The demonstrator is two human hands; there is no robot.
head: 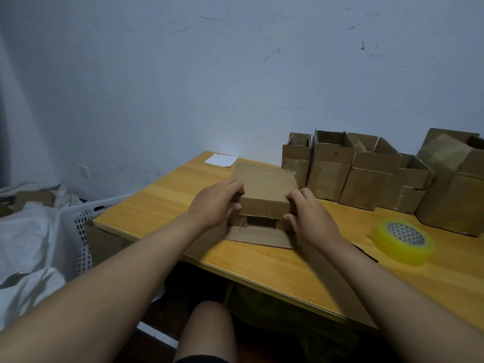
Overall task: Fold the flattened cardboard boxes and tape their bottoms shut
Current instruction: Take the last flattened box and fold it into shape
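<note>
While both my forearms reach across the yellow wooden tabletop (275, 268), a brown corrugated cardboard box (264, 189) lies on its side between my hands, its end flaps facing me, the lower one flat on the wood and a dark gap showing behind them. My left hand (214, 203) grips the box's left edge, fingers curled over the top panel; my right hand (309, 213) grips the right edge the same way. A roll of yellowish clear packing tape (403, 241) lies flat to the right, apart from the box. Behind, a row of assembled brown cardboard boxes (366, 174) stands against the wall. A white perforated plastic basket (78, 224) sits left of the table.
</note>
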